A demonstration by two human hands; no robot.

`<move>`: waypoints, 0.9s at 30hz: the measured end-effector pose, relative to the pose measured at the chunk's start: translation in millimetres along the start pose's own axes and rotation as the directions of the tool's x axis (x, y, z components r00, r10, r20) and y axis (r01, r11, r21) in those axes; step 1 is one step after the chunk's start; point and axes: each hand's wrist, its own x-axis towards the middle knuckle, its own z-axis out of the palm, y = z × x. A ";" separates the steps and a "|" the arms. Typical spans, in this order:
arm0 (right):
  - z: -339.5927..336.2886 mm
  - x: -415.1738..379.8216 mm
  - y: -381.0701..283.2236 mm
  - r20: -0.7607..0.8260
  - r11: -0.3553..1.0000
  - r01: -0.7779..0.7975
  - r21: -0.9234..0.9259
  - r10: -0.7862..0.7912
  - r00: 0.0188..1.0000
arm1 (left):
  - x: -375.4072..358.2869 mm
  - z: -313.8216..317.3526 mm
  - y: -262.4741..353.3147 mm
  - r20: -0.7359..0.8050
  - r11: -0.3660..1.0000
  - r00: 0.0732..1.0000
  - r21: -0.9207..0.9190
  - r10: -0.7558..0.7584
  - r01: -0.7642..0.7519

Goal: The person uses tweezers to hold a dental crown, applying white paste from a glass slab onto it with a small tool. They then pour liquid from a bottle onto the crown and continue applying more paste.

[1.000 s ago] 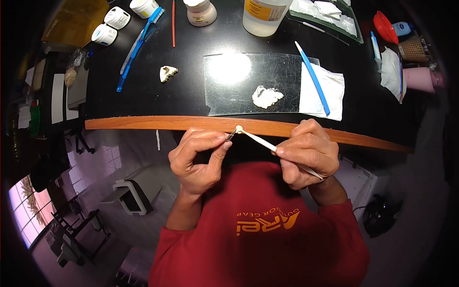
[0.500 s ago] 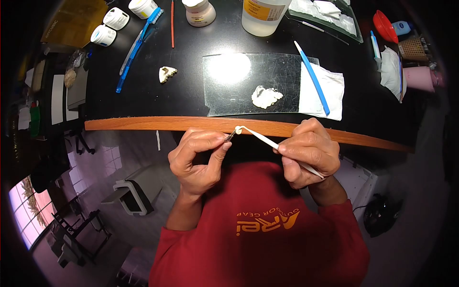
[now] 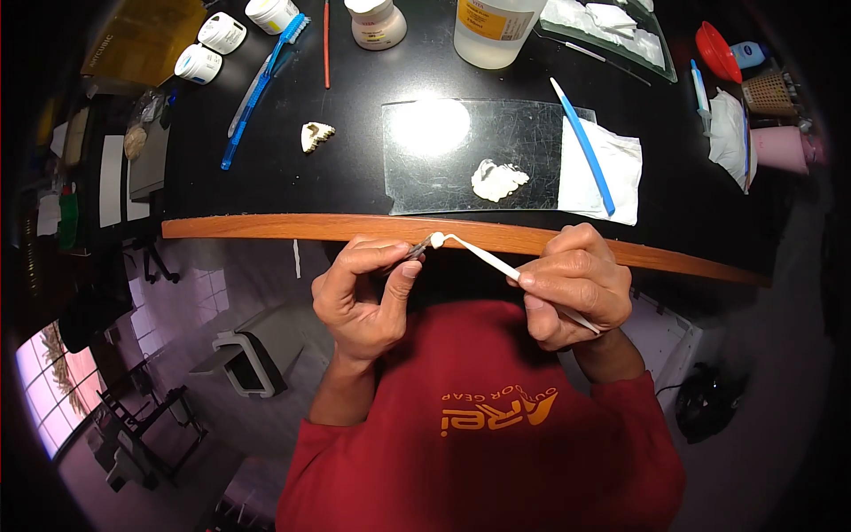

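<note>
My left hand (image 3: 362, 293) pinches a small dark metal holder (image 3: 417, 251) between thumb and fingertips. At the holder's tip sits a small white tooth-like piece (image 3: 437, 239). My right hand (image 3: 581, 282) grips a slim white dental modelling tool (image 3: 483, 255) like a pen. Its bent tip meets or nearly meets the right side of the white piece; exact contact is too small to tell. Both hands are just in front of the table's wooden edge (image 3: 355, 227). Beyond them, a glass slab (image 3: 425, 182) carries a white paste mound (image 3: 499, 180).
Right of the mound lies a white tissue (image 3: 620, 160) with a blue-handled tool (image 3: 585, 155) across it. A partial tooth model (image 3: 316, 136) and a blue toothbrush (image 3: 257, 97) lie to the left. Farther back are several white jars (image 3: 222, 33) and a clear bottle (image 3: 492, 35).
The white piece and its metal holder have tilted and shifted slightly left, showing more of the holder. The right hand has barely moved, still holding the white tool. The view has shifted a little.
</note>
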 end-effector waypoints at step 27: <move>3.0 1.9 0.3 0.021 1.000 0.013 0.005 -0.013 1.000 | 0.1 1.3 -3.4 -0.025 0.999 1.000 -0.051 0.002 -0.003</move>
